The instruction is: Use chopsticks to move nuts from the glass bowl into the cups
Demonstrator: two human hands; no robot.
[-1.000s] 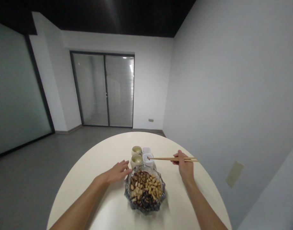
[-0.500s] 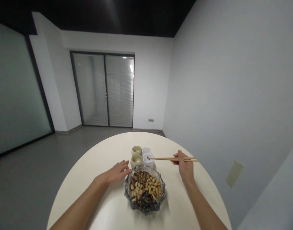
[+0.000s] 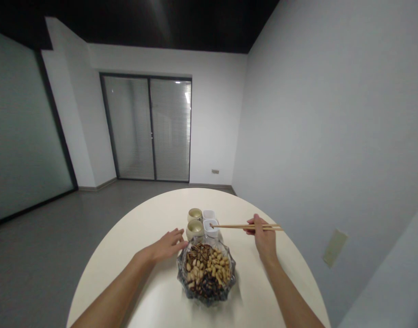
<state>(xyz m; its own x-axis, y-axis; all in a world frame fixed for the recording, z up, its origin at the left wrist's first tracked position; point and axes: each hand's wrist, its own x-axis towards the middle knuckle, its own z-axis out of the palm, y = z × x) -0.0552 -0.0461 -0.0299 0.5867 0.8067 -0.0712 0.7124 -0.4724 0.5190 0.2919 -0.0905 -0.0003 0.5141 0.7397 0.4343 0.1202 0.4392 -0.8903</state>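
Note:
My right hand [image 3: 262,233] is closed round a pair of wooden chopsticks [image 3: 231,226], which point left. Their tips are over the nearer white square cup [image 3: 211,232], with a small dark piece at the tips. My left hand [image 3: 170,243] lies with fingers apart, its thumb at the rim of a scalloped glass bowl [image 3: 182,283]. Four kinds of food fill the bowl in separate heaps: peanuts [image 3: 220,266], pistachios [image 3: 195,272], brownish seeds [image 3: 199,253] and dark seeds [image 3: 208,286]. Beside the white cup stands a pale green round cup [image 3: 195,229].
Behind the nearer cups are a second green cup [image 3: 195,214] and another white cup [image 3: 209,214]. Everything stands on a round cream table [image 3: 127,241]. A white wall [image 3: 314,136] runs along the right, and glass doors [image 3: 147,127] are at the back.

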